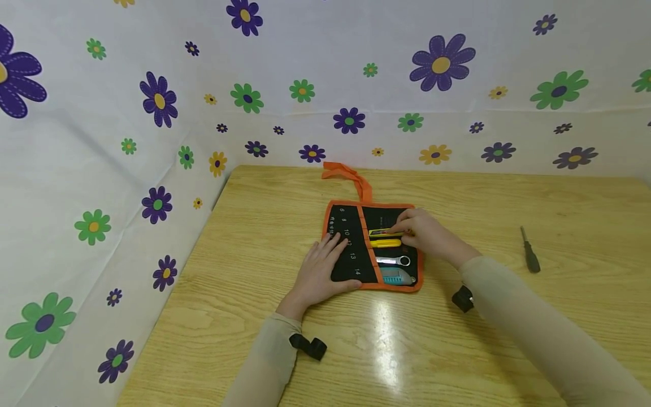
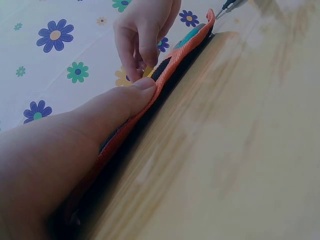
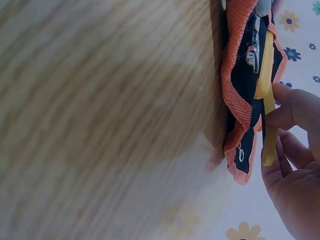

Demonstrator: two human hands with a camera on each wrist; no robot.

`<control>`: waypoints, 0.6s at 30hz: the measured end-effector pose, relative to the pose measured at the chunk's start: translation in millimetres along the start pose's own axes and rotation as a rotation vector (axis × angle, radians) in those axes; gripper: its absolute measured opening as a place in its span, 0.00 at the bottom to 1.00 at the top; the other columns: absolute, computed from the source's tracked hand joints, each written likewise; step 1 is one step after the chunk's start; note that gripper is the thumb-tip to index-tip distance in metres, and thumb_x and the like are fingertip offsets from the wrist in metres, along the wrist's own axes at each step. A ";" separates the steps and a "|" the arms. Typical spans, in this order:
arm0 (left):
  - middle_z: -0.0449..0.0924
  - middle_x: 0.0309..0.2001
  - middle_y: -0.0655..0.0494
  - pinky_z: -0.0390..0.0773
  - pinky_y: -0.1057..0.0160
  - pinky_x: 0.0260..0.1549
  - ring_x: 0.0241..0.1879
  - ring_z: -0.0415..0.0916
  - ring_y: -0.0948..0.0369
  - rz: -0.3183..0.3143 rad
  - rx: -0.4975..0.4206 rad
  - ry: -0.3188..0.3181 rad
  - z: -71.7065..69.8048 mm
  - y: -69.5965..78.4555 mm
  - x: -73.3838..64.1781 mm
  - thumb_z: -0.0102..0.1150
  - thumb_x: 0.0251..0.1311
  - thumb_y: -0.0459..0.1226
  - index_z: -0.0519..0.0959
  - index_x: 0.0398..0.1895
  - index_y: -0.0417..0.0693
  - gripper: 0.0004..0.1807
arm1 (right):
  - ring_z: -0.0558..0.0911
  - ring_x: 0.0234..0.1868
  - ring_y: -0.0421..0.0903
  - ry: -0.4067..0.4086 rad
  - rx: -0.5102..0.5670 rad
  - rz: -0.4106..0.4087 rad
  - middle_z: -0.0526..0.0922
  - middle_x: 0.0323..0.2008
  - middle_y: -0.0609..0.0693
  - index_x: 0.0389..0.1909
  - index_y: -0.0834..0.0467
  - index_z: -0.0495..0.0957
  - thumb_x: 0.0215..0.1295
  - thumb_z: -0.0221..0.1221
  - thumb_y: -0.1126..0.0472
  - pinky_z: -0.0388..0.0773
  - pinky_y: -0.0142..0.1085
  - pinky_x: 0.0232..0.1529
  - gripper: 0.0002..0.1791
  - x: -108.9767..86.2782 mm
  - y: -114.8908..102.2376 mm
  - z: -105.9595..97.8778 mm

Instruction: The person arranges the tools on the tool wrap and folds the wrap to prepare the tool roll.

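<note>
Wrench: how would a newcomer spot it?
On the wooden table lies a black, orange-edged pouch. Right of its orange divider in the head view, the wrench lies between the yellow handle and the teal tool; unlike them, it is silver metal.

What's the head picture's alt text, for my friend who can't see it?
A person's right hand pinches a slim yellow tool in an orange-trimmed black tool roll, while the left hand rests on its numbered pockets. A screwdriver lies to the right on the wooden table.
</note>
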State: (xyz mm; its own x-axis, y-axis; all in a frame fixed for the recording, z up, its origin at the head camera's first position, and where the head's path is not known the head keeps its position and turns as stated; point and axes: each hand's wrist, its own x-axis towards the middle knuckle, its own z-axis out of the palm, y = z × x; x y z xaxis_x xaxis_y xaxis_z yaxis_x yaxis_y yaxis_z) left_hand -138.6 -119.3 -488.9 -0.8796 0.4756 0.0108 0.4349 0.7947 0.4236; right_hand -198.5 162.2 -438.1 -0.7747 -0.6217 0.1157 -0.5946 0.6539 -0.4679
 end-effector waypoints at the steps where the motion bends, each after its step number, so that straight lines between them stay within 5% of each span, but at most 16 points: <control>1: 0.42 0.76 0.55 0.35 0.56 0.70 0.74 0.33 0.58 -0.001 0.002 -0.001 -0.3 0.2 -0.2 0.57 0.51 0.68 0.50 0.76 0.54 0.54 | 0.73 0.42 0.53 -0.008 0.002 0.004 0.78 0.42 0.57 0.44 0.63 0.85 0.57 0.58 0.77 0.73 0.45 0.40 0.16 0.6 -0.4 -0.1; 7: 0.43 0.76 0.55 0.35 0.56 0.70 0.74 0.33 0.57 -0.005 -0.003 -0.001 -1.5 0.5 -0.4 0.57 0.51 0.68 0.50 0.76 0.54 0.54 | 0.73 0.47 0.56 -0.045 0.042 0.041 0.78 0.45 0.57 0.47 0.59 0.85 0.58 0.60 0.76 0.75 0.47 0.44 0.17 4.2 -2.2 0.3; 18: 0.42 0.76 0.56 0.35 0.57 0.70 0.74 0.33 0.59 -0.013 -0.001 -0.009 -2.1 1.2 -0.3 0.56 0.51 0.68 0.50 0.76 0.55 0.54 | 0.77 0.45 0.55 -0.009 0.089 -0.032 0.79 0.45 0.59 0.45 0.62 0.84 0.59 0.56 0.79 0.78 0.43 0.39 0.17 11.2 -3.0 8.7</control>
State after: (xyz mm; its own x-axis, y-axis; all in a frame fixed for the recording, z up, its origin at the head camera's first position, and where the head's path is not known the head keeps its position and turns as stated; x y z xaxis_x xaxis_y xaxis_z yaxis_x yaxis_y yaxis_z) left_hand -138.3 -119.2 -486.4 -0.8833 0.4688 -0.0028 0.4233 0.8003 0.4247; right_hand -203.4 149.6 -442.9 -0.7534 -0.6456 0.1246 -0.5973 0.5928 -0.5401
